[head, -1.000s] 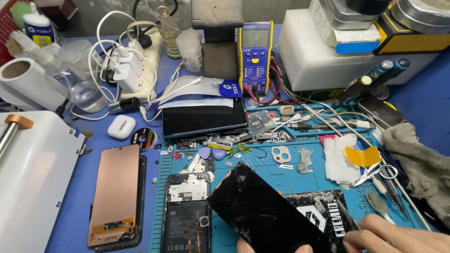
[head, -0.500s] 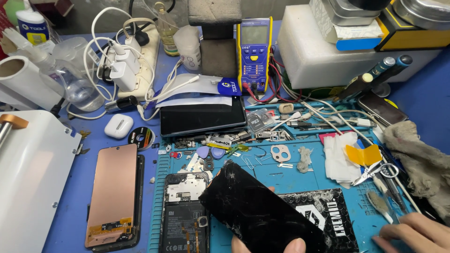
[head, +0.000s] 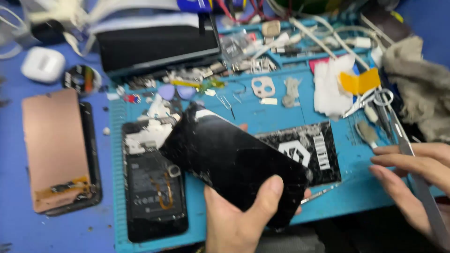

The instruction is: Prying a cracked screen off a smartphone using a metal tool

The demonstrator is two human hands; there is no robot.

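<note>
At six o'clock of our view, our left hand [head: 241, 218] pinches the cracked black phone screen [head: 232, 161], thumb pressed flat across its glass near the lower right corner and the other fingertips just showing past its far edge. We hold the screen tilted, its long axis running from ten o'clock to four o'clock, lifted above the blue repair mat [head: 281, 112]. Under its upper left corner lies the opened phone body [head: 152, 187], battery and white parts exposed, flat on the mat. At three o'clock our right hand [head: 415, 178] rests with fingers stretched out and close together, pointing toward nine o'clock, over long metal tweezers [head: 422, 187]; we cannot tell whether it grips them. Scissors [head: 375, 100] and a white wipe with a yellow tab [head: 335, 86] sit at one o'clock. At nine o'clock a copper-coloured display panel [head: 56, 147] lies off the mat, and white earbud case [head: 43, 64] at eleven.
</note>
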